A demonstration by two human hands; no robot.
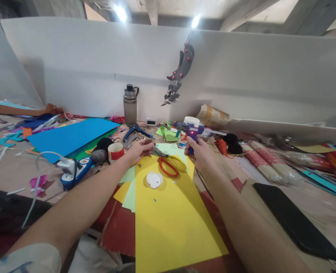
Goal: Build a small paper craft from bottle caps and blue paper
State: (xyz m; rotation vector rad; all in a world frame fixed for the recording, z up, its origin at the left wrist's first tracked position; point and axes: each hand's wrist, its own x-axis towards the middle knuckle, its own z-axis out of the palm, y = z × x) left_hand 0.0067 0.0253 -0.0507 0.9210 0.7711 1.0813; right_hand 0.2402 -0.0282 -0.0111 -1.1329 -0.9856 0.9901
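Observation:
My right hand (202,152) is wrapped around the handle of a purple hot glue gun (195,129), its nozzle pointing left and a glue stick (217,132) jutting out behind. A small red light glows on its side. Left of it, my left hand (139,151) is closed in a pinch, and whatever lies between the fingertips is too small to make out. Below both hands lies a yellow sheet (168,220). On it rest scissors (170,167) with a red and a yellow handle loop, plus a white paper disc (154,180).
A red-and-white paper cup (116,152) and yarn balls (99,156) stand left, near a blue power strip (76,174). Blue sheets (74,136) lie beyond. A bottle (130,106) stands at the back. Right are bundled sticks (260,163) and a black phone (295,220).

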